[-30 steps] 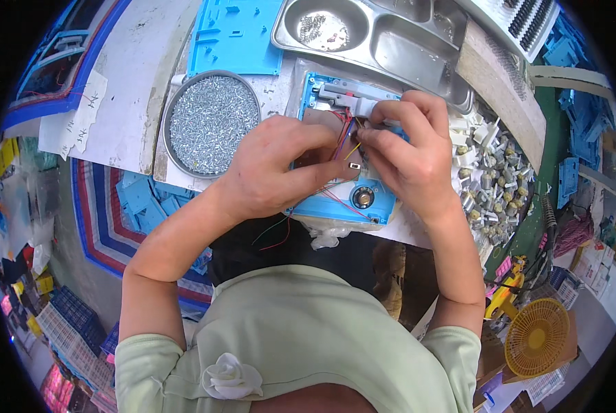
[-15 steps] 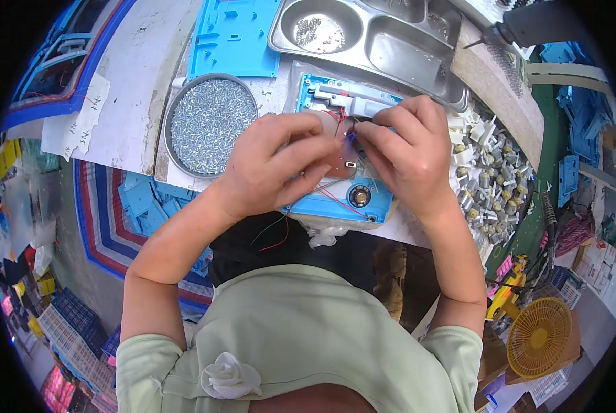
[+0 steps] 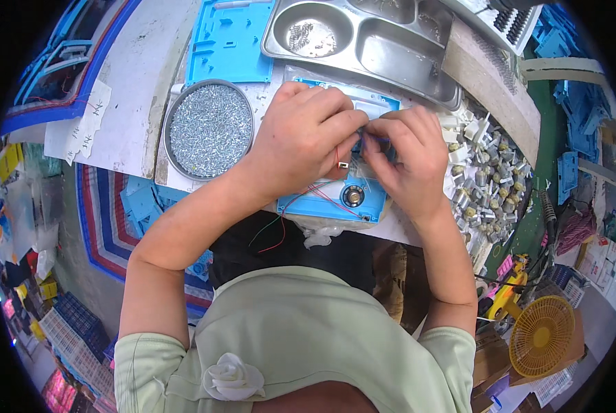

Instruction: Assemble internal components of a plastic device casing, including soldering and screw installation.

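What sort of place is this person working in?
Probably a small assembly workshop: there's a round pan full of tiny metal pieces, a heap of loose parts, and an open, wired blue case being worked on by hand.

Light-blue rectangular plastic casing (image 3: 376, 199), lying open side up on the white desk (image 3: 405, 228). There's 1 round black-and-silver speaker (image 3: 354, 196) sitting in the near part, a bit right of the middle. A reddish-brown circuit board (image 3: 336, 173) peeks out just above it with 1 small silvery rectangular part (image 3: 343, 165) on it, rest's hidden under the left grip (image 3: 311, 138). Thin red wires (image 3: 327, 197) run loose across the near end, and 1 red plus 1 green wire dangle past the edge.
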Demonstrator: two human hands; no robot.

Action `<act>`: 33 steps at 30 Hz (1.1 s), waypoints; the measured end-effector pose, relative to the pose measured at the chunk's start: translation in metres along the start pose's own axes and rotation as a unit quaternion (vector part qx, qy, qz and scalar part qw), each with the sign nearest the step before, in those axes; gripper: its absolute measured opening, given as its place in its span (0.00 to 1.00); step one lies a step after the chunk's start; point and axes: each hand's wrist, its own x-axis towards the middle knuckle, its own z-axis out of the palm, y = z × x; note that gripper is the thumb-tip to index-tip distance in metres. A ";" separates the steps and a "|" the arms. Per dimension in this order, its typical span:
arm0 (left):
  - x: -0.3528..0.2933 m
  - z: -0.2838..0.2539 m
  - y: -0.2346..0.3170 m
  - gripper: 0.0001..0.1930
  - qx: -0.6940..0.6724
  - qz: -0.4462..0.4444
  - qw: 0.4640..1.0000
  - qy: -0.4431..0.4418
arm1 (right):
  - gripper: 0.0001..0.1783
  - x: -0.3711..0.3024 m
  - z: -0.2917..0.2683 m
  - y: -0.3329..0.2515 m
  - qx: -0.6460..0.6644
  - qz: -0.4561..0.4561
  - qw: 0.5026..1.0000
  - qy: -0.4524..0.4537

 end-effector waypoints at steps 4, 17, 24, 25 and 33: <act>-0.001 0.001 -0.002 0.12 0.003 0.023 1.000 0.010 | 0.12 -0.007 -0.003 0.001 0.028 0.026 0.999 0.022; 0.006 -0.037 0.036 0.18 -0.014 -0.100 0.994 -0.052 | 0.10 -0.021 -0.011 0.004 0.067 0.094 0.992 0.046; 0.020 -0.003 0.031 0.16 -0.118 -0.074 0.988 -0.070 | 0.11 -0.014 -0.020 -0.002 0.087 0.076 0.991 0.069; 0.020 0.000 0.026 0.14 -0.121 -0.074 0.987 -0.076 | 0.11 -0.015 -0.020 -0.002 0.089 0.074 0.991 0.068; 0.025 -0.002 0.027 0.07 -0.160 -0.132 0.973 -0.103 | 0.09 -0.070 -0.083 0.005 -0.003 0.235 0.965 0.119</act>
